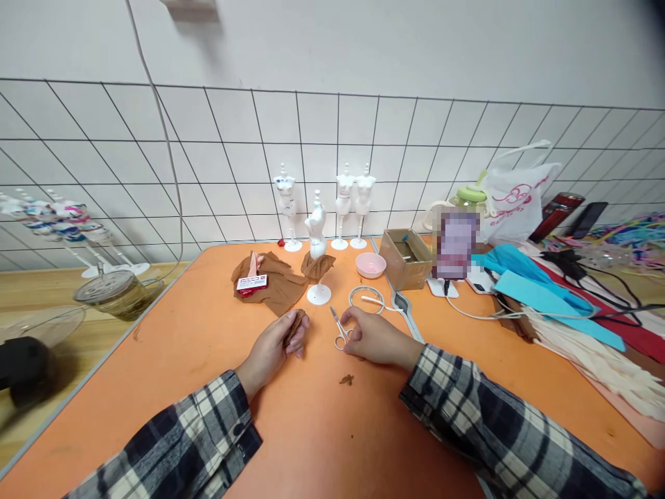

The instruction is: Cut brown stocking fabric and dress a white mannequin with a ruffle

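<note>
My left hand (275,345) rests on the orange table (322,430) with its fingers closed round a small piece of brown stocking fabric (295,326). My right hand (373,338) lies just to the right, fingers curled over the handles of small silver scissors (339,328) whose blades point away from me. A tiny brown scrap (346,380) lies on the table between my forearms. Beyond my hands stands a white mini mannequin (316,242) wearing a brown fabric skirt, beside a heap of brown stocking fabric (273,281) with a red-and-white label.
Three more white mannequins (343,204) stand against the wire grid wall. A pink bowl (370,264), a coil of white wire (366,298), a cardboard box (408,258), a phone on a stand (456,246) and blue and cream fabric (545,298) fill the right side. A glass jar (111,292) sits at left.
</note>
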`<state>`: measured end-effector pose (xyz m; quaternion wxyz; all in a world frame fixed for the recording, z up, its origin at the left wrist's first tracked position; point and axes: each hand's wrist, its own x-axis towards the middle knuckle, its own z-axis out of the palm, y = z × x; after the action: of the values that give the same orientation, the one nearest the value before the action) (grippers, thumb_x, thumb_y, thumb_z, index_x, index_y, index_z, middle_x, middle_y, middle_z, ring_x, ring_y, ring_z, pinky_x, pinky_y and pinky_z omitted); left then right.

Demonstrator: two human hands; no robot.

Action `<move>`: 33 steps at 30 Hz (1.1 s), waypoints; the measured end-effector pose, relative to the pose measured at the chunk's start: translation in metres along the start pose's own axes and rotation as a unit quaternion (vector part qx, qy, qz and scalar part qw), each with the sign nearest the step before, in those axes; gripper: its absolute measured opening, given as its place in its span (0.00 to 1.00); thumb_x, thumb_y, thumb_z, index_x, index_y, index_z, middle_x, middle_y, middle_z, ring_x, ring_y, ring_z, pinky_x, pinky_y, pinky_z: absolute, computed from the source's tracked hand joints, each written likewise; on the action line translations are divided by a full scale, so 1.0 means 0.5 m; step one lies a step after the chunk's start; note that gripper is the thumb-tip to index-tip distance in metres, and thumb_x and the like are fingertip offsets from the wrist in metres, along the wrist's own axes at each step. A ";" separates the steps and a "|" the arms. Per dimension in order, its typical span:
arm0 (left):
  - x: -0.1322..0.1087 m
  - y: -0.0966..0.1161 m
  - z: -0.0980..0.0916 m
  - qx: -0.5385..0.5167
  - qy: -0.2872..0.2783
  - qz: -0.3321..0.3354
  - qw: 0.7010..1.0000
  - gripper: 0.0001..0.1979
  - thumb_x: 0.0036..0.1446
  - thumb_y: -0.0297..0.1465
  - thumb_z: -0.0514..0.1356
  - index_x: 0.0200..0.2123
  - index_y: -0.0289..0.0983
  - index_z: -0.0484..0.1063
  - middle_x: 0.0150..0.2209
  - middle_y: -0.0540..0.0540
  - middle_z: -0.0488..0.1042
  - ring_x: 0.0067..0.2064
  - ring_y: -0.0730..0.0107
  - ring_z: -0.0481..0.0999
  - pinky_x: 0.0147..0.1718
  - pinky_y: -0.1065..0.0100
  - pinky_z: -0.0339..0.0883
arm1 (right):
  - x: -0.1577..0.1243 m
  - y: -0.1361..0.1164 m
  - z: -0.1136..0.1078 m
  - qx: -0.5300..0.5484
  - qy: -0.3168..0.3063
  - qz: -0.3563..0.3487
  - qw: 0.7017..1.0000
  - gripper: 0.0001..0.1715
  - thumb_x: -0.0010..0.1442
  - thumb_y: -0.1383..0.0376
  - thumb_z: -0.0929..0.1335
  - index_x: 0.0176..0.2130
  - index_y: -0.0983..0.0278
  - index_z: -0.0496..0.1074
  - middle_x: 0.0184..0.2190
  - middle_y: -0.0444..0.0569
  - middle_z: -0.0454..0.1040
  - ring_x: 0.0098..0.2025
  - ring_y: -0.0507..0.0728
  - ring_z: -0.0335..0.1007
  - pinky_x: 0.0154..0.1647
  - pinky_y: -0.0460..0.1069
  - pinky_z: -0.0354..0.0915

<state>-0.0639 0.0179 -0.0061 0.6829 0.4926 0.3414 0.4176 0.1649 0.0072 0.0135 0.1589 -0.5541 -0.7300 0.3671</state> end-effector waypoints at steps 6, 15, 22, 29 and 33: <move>-0.002 0.003 0.002 0.027 -0.002 0.000 1.000 0.12 0.55 0.33 0.63 0.41 0.36 0.69 0.22 0.57 0.57 0.21 0.79 0.52 0.22 0.75 0.60 | -0.030 -0.014 -0.007 -0.137 -0.139 -0.207 0.959 0.21 0.48 0.61 0.75 0.44 0.59 0.74 0.37 0.45 0.73 0.34 0.53 0.66 0.31 0.45 0.55; -0.003 -0.001 0.011 0.100 0.001 -0.012 0.995 0.16 0.56 0.36 0.62 0.46 0.35 0.69 0.24 0.55 0.63 0.24 0.76 0.62 0.27 0.70 0.63 | -0.003 -0.045 -0.042 -0.147 -0.029 -0.215 0.965 0.10 0.55 0.73 0.67 0.32 0.62 0.77 0.31 0.45 0.77 0.34 0.53 0.70 0.35 0.46 0.58; -0.003 -0.002 0.018 0.147 -0.012 -0.005 0.989 0.20 0.57 0.41 0.60 0.48 0.33 0.71 0.23 0.54 0.63 0.24 0.74 0.65 0.25 0.70 0.59 | 0.040 0.003 -0.254 -0.198 0.468 -0.004 0.861 0.13 0.60 0.62 0.64 0.39 0.60 0.78 0.37 0.50 0.78 0.39 0.60 0.71 0.36 0.51 0.59; -0.001 0.001 0.010 0.134 -0.016 -0.020 0.991 0.26 0.59 0.45 0.58 0.54 0.32 0.69 0.20 0.57 0.58 0.23 0.74 0.60 0.26 0.69 0.62 | 0.050 0.075 -0.267 -0.320 0.412 0.101 0.847 0.19 0.63 0.63 0.61 0.45 0.58 0.78 0.36 0.54 0.79 0.36 0.62 0.72 0.29 0.51 0.54; 0.000 0.000 -0.003 0.084 -0.020 -0.036 0.996 0.28 0.59 0.42 0.58 0.59 0.32 0.66 0.21 0.58 0.49 0.22 0.76 0.53 0.24 0.71 0.60 | 0.050 0.053 -0.269 -0.285 0.443 0.068 0.847 0.16 0.62 0.62 0.63 0.44 0.60 0.77 0.40 0.53 0.78 0.38 0.61 0.71 0.31 0.51 0.56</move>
<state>-0.0655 0.0186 -0.0065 0.6607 0.5440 0.3790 0.3521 0.2610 0.0818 0.0820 0.2753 -0.7272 -0.6148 -0.1319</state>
